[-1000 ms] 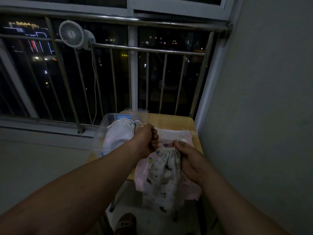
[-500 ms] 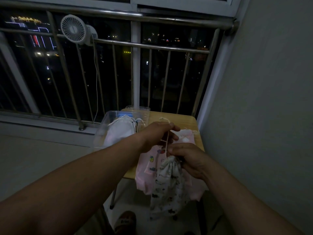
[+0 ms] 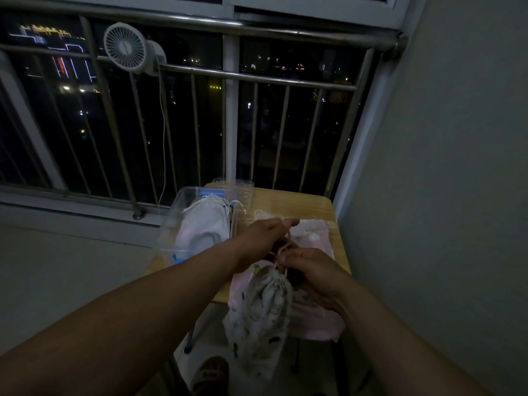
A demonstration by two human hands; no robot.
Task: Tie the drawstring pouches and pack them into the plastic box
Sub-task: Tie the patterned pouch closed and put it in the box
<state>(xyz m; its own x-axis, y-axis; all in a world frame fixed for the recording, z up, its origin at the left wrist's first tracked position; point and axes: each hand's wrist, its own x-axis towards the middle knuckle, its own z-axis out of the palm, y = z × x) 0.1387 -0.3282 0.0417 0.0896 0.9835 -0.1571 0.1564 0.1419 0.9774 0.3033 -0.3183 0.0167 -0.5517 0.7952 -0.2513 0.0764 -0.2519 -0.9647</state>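
A white patterned drawstring pouch hangs over the near edge of the small wooden table. My right hand grips its gathered neck and cord. My left hand is just above, pinching the pale drawstring that runs up from the neck. Pink pouches lie flat under it on the table. A clear plastic box stands at the table's left side with a white tied pouch inside.
A metal railing with a small white fan clipped on it runs behind the table. A grey wall stands close on the right. A clear lid leans behind the box. My foot shows below.
My left hand has gone from a closed fist beside the pouch to reaching over my right hand and taking the cord. The pouch neck stays gathered in my right hand.
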